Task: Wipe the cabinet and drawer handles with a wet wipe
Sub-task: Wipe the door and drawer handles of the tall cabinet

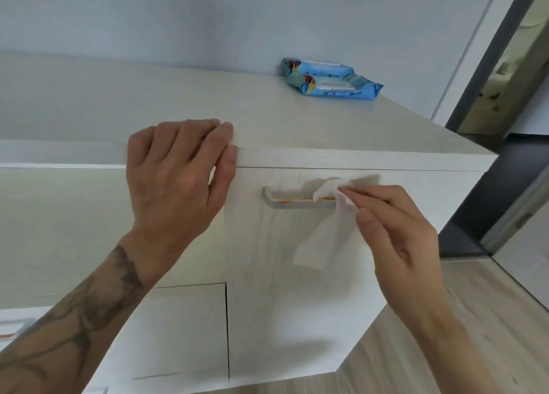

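My right hand (395, 230) is pinching the wet wipe (326, 215) at the handle's (297, 201) right end; its long axis is running leftward. My left hand (175, 179) is resting flat, clamping nothing, on the surface's (341, 123) front edge.

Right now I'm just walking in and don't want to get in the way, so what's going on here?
A person is cleaning a white cabinet. The right hand pinches a wet wipe and presses it against the right end of the metal handle on the front panel, with the rest of the wipe hanging loose below. The left hand rests on the cabinet's top edge. Two blue wipe packs lie on the cabinet top near the wall.
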### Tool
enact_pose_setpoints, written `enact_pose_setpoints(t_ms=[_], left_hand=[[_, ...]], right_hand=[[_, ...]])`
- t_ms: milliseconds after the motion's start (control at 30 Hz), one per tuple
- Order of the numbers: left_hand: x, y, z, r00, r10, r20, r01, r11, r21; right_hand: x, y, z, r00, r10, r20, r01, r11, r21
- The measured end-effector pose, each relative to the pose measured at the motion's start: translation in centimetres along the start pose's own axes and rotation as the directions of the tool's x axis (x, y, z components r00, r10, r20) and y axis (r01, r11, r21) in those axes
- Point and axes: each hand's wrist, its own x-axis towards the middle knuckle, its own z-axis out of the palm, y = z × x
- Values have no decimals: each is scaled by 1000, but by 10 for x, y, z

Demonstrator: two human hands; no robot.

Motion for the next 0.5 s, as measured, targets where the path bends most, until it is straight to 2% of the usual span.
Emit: enact_pose_setpoints(t_ms=[100, 233, 400, 500], left_hand=[[-1, -2, 6, 999, 17, -48, -16, 999, 30], [-2, 0, 11, 996, 12, -86, -8, 999, 52], [-14, -2, 10, 1000, 20, -22, -20, 1000, 24], [-16, -1, 12, 999, 8, -38, -5, 999, 53]], right_hand=[[2, 0, -5, 999, 5, 32, -7, 998, 68], [14, 9, -5, 998, -68, 7, 68, 998, 11], [9, 15, 7, 982, -167, -86, 165, 986, -33], [9, 14, 11, 969, -232, -81, 226, 971, -77]])
